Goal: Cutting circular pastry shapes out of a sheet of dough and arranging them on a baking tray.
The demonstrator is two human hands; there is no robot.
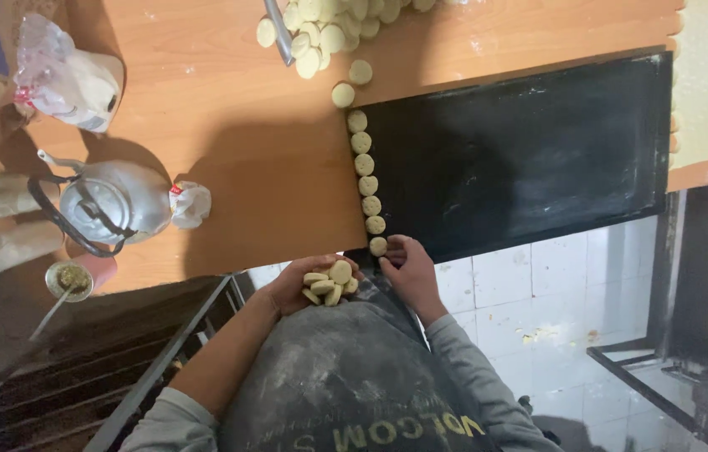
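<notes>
Nearest to the camera was the person's dusty grey apron [345,377], covered with flour. Going from the left, a plastic bag [65,75] lay at the far corner of the wooden table [228,125], and below it stood a metal kettle [111,201] with a small crumpled wrapper [192,203] just beside it. The left hand [308,285] was cupped, palm up, and carried a small heap of round pale dough discs [329,283] against the body, the fingers only half bent around them. Further right, the right hand [408,264] was closed with its fingertips on one disc [378,246], at the near corner of the black baking tray [521,151]. This disc was the last in a straight row of discs [365,174] along the left edge of the tray. A bigger pile of discs [329,29] waited on the table at the top. To place it well, I think the hand should put each disc flat, close to its neighbour but not pressing it, and keep the line parallel to the edge, while the left hand stays level so that nothing slides off.
</notes>
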